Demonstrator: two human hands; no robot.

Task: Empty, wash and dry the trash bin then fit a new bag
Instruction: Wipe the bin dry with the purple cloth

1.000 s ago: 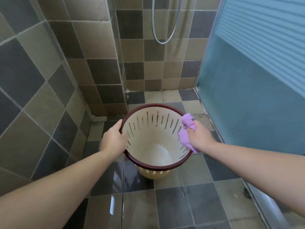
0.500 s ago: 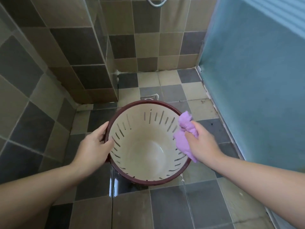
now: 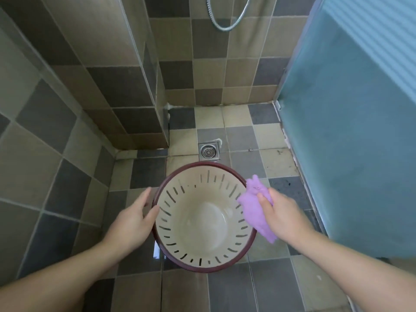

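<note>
- Holding the round cream plastic trash bin with the dark red rim and slotted sides (image 3: 203, 224) above the grey-and-beige tiled shower floor (image 3: 245, 138), its mouth tipped up toward me; I cannot tell whether its base touches the floor
- my left hand (image 3: 132, 221) grips the rim on the left side, thumb hooked just over the edge and fingers down the outer wall
- my right hand (image 3: 282, 216) is clenched on a crumpled lilac cleaning cloth (image 3: 255, 209), which it presses against the rim and upper inner wall on the right side
- emptying looks finished; nothing lies inside the bin, and its smooth bottom shows bare through the opening
- washing I judge done or nearly so; the bottom has a sheen, but I cannot tell whether that is water or only light on plastic; no suds or stream are visible
- the step in hand reads as drying or wiping, with the cloth at one stretch of the right wall; the remaining wall, the bottom and the outside I would still count as undone
- no new bag is in sight anywhere, so fitting one is wholly left
- the square metal floor drain (image 3: 209, 151) sits just beyond the far rim; the coiled metal shower hose (image 3: 225, 25) hangs on the back wall; a frosted blue glass panel (image 3: 351, 136) stands to my right
</note>
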